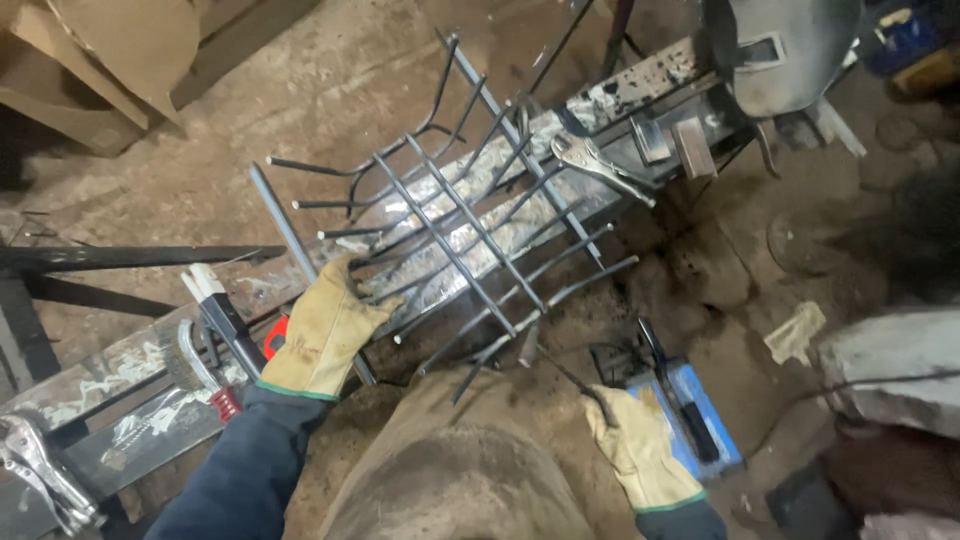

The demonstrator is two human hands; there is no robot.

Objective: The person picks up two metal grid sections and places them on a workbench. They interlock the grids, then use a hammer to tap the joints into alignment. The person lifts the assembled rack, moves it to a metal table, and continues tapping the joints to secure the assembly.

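My left hand, in a tan leather glove, rests on the near end of a welded rack of steel rods and grips its edge bar. The rack lies tilted on a spattered metal workbench. My right hand, also gloved, holds a thin dark welding rod whose tip points up toward the rack's lower corner. Locking pliers sit clamped near the rack's far end.
A welding mask hangs at the top right. A wire brush and a second pair of locking pliers lie on the bench at left. A blue box sits on the dirt floor. Cardboard is at top left.
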